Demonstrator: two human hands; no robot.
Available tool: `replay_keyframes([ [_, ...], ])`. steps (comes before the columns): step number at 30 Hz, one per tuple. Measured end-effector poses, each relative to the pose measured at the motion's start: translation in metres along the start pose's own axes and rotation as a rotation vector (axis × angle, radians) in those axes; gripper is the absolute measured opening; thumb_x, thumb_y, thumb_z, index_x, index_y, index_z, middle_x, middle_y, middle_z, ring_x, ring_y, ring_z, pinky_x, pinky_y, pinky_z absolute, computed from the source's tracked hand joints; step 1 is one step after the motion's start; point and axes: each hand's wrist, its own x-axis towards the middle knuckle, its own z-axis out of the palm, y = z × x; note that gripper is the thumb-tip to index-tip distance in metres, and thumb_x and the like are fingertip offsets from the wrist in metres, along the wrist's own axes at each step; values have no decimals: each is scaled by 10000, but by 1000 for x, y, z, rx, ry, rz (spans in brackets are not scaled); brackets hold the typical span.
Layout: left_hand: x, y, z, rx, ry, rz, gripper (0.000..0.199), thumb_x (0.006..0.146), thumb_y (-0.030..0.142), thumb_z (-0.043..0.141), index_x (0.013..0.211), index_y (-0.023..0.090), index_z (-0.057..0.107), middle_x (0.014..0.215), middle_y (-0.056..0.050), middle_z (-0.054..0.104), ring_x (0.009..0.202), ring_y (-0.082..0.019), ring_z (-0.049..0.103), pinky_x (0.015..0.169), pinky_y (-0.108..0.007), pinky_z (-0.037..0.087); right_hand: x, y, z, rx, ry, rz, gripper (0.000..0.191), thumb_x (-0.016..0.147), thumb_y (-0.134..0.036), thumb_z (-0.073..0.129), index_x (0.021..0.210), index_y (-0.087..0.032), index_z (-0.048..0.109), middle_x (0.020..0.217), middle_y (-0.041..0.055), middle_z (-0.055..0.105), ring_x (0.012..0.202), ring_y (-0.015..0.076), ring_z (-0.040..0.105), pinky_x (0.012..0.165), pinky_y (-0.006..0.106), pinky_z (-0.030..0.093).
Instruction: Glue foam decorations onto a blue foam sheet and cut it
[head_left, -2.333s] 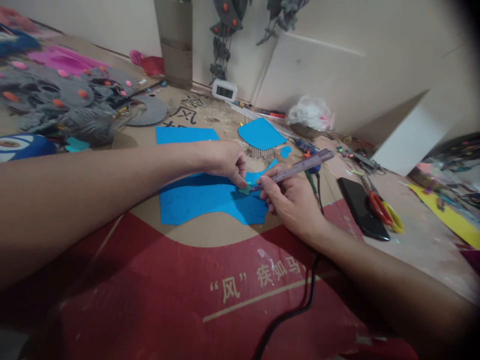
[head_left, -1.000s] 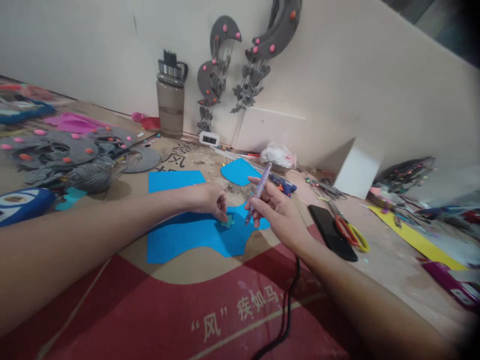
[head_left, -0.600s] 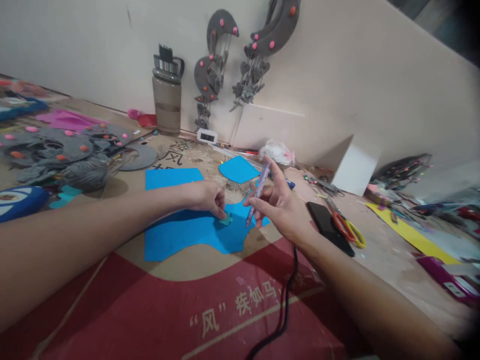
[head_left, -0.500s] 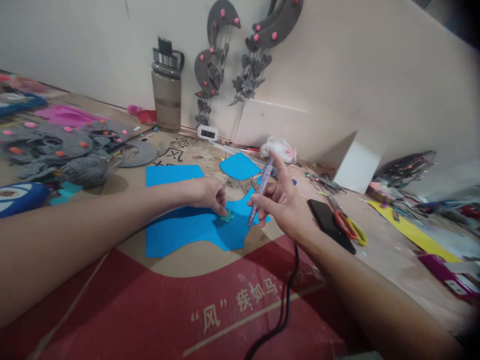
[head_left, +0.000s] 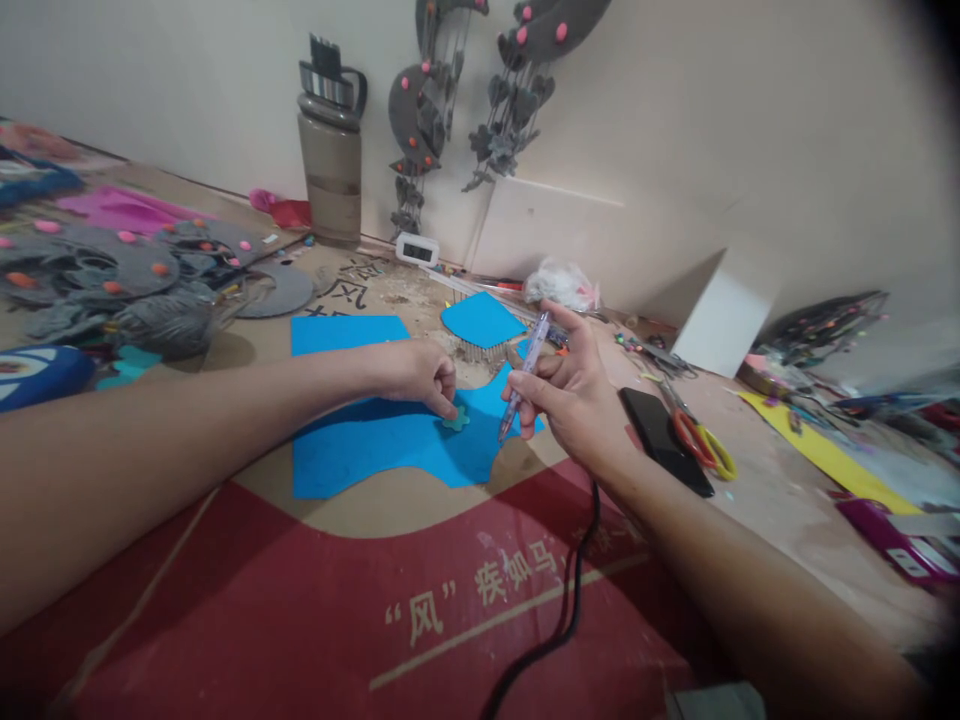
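Observation:
A blue sheet [head_left: 375,450] with curved cut edges lies on the red and tan cardboard [head_left: 315,600]. On its right part sits a small teal flower-shaped piece [head_left: 456,420]. My left hand [head_left: 427,375] has its fingers curled, and a fingertip presses on the teal piece. My right hand [head_left: 562,390] grips a patterned pen [head_left: 525,375], its tip pointing down near the right edge of the sheet. Behind the hands, a smaller blue piece [head_left: 484,318] rests on a bed of pins.
A water bottle [head_left: 331,160] and a small clock [head_left: 417,250] stand by the wall. Scissors [head_left: 701,440] and a black phone [head_left: 664,440] lie at right. Grey felt crescents [head_left: 82,265] are at left. A black cable [head_left: 577,590] crosses the cardboard.
The view has shifted slightly, so the scene sits a little higher. My left fingertip stays at the teal piece, and my right hand still holds the pen close to the sheet's edge.

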Motion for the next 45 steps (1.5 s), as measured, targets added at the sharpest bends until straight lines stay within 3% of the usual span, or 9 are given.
replay_keyframes([
  [6, -3, 6, -2, 39, -13, -32, 232, 647, 381, 790, 725, 189, 684, 619, 30, 602, 617, -128, 505, 585, -257, 323, -2, 0, 2, -31, 13, -17, 804, 810, -376, 776, 1421, -331, 255, 703, -69, 640, 410, 137, 570, 374, 292, 502],
  [13, -4, 5, -3, 49, -23, -17, 273, 648, 429, 787, 752, 197, 687, 639, 33, 608, 634, -137, 526, 589, -263, 328, 2, -4, 0, -20, -46, 44, 1007, 776, -387, 810, 1508, -328, 121, 694, -70, 655, 425, 159, 604, 389, 318, 533],
  [21, -4, 5, -1, -6, -17, -3, 229, 656, 389, 777, 700, 192, 669, 610, 35, 587, 623, -128, 509, 593, -262, 323, 2, -3, 0, -27, 47, 3, 823, 758, -359, 805, 1376, -292, 265, 621, -97, 619, 382, 143, 573, 358, 281, 494],
  [31, -4, 4, -1, -12, -12, -14, 229, 647, 391, 781, 673, 194, 667, 611, 31, 610, 620, -129, 515, 579, -259, 327, 6, 4, -4, 20, 41, 23, 905, 743, -410, 826, 1410, -327, 219, 690, -80, 632, 401, 141, 580, 368, 288, 512],
  [40, -1, 0, -2, -13, -7, 10, 248, 627, 405, 792, 716, 197, 689, 669, 25, 648, 641, -129, 545, 574, -246, 332, 8, 8, -8, -2, 93, 16, 778, 759, -424, 801, 1312, -309, 267, 639, -105, 587, 354, 106, 520, 344, 252, 486],
  [45, -2, 0, -2, -33, -10, 13, 258, 621, 414, 794, 720, 198, 693, 668, 22, 650, 651, -137, 555, 583, -250, 339, 8, 8, -8, -7, 88, 28, 804, 764, -397, 788, 1358, -313, 251, 678, -84, 624, 392, 111, 548, 381, 258, 504],
])
